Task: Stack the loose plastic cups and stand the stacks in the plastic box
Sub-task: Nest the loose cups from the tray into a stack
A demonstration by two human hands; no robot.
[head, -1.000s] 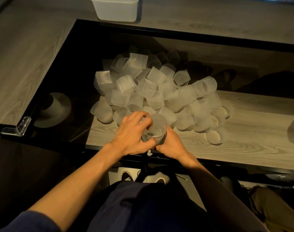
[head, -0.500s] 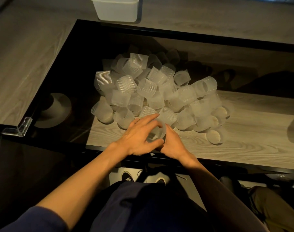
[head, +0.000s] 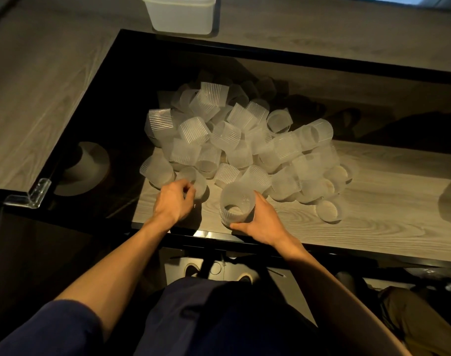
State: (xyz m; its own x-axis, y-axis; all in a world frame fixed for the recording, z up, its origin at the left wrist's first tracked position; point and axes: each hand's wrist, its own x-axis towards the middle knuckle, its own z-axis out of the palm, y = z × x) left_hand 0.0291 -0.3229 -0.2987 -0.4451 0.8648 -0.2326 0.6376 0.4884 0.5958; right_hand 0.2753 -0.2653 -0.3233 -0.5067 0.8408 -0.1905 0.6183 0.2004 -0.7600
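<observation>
While the plastic box (head: 179,15) is cut off by the top edge of the view, its frosted front wall and rim show where it stands on the wooden tabletop (head: 39,86) beyond the dark glass panel (head: 132,73), well apart from both hands, and its inside is out of sight; the pile of loose cups (head: 245,142) lies on the glass, the cups tipped on their sides and pointing every way, and those at the far end fade into dark reflections too dim to count; a pale wood grain shows at the glass under the near cups, and whether it is a shelf below or a reflection is unclear, as is a pale round shape (head: 83,168) at the left; a clear corner guard (head: 29,195) caps the table's near left corner, and the toes of two shoes (head: 191,269) show under the near edge; the right hand (head: 260,222) holds a translucent ribbed cup (head: 236,209) upright at the near edge of the pile, thumb along the near rim and fingers wrapped round its right wall, though whether one cup or several nested is unclear; the left hand (head: 174,201), with a dark blue sleeve (head: 47,327) on its arm, is apart from it, fingers curled against a frosted cup (head: 196,179) at the pile's near left edge, fingertips hidden behind the knuckles, so pinching or merely touching cannot be told
</observation>
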